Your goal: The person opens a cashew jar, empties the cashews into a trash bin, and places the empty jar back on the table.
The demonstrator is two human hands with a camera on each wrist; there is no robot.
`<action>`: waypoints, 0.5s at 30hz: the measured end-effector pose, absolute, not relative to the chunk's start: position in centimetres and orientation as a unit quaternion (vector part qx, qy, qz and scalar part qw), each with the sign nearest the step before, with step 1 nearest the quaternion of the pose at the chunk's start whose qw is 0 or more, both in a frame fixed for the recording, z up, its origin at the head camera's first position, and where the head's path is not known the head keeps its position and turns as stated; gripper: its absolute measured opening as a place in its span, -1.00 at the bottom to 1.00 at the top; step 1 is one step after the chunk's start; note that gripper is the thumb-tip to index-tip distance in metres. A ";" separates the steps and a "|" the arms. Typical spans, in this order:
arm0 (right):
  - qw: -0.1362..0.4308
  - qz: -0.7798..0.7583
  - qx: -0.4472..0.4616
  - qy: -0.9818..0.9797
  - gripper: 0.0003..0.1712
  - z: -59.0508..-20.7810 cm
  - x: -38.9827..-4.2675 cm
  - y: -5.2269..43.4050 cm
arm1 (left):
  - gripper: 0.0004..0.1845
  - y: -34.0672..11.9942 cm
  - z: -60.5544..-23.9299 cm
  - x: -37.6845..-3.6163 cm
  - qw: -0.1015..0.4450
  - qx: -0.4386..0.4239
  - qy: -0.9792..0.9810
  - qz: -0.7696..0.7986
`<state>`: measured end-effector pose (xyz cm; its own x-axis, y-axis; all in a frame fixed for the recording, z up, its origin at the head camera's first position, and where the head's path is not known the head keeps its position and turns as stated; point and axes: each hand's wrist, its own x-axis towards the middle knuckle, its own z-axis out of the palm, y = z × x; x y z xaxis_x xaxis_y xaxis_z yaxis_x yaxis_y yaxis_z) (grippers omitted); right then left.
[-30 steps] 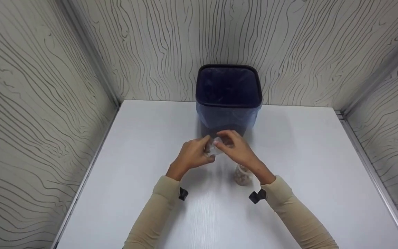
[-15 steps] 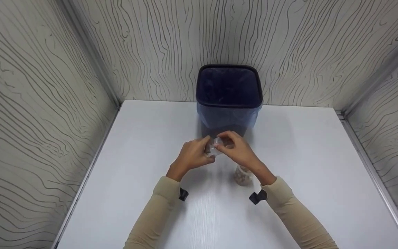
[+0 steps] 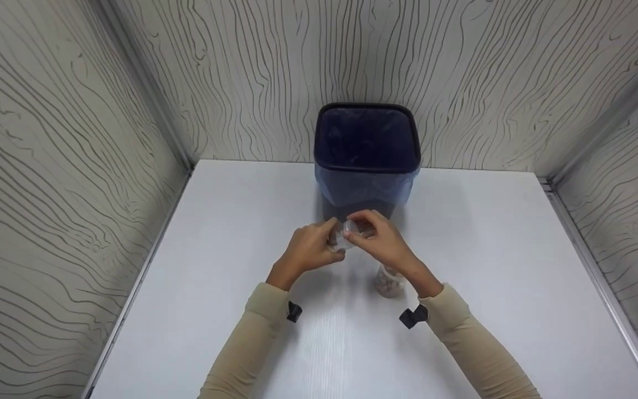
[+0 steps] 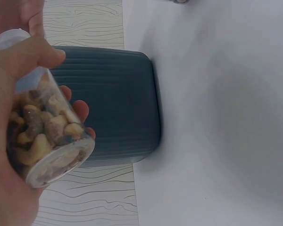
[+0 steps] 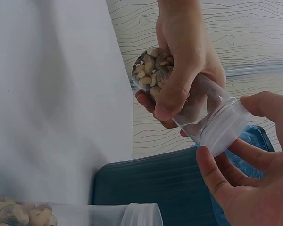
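Note:
My left hand [image 3: 310,246] grips a clear plastic jar [image 4: 47,136] partly filled with cashew nuts [image 5: 153,70], its fingers wrapped round the body. The jar is tilted, with its lidded end toward my right hand [image 3: 382,241]. In the right wrist view, the thumb and fingers of that hand pinch the translucent screw lid [image 5: 225,128] around its edge. The lid sits on the jar's mouth. A second clear jar [image 3: 389,284] with similar nuts stands on the table below my right forearm, which partly covers it; its top also shows in the right wrist view.
Just beyond the hands stands a dark blue-green bin [image 4: 108,103] with a blue bag liner [image 3: 363,183], against the back wall. The white table [image 3: 241,210] is enclosed by wood-patterned panels [image 3: 258,83] at the back and sides.
The right thumb has shifted slightly lower on the lid. Otherwise both hands, the jar, the second jar and the bin keep their places.

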<state>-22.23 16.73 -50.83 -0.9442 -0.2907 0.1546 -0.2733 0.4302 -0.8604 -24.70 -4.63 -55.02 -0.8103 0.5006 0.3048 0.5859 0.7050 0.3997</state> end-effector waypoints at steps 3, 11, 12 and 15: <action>0.005 -0.509 -0.170 0.844 -0.52 -50.8 -22.2 16.8 | -0.65 -4.6 -55.0 -24.7 0.087 -0.295 -0.919 -0.245; 0.003 -0.519 -0.195 0.832 -0.49 -50.8 -22.2 16.8 | -0.61 -4.7 -54.8 -24.7 0.073 -0.288 -0.922 -0.250; 0.003 -0.521 -0.198 0.830 -0.49 -50.8 -22.2 16.9 | -0.62 -4.8 -54.8 -24.7 0.072 -0.288 -0.922 -0.250; 0.012 -0.533 -0.205 0.821 -0.48 -50.8 -22.1 16.9 | -0.61 -4.8 -54.8 -24.7 0.068 -0.287 -0.922 -0.251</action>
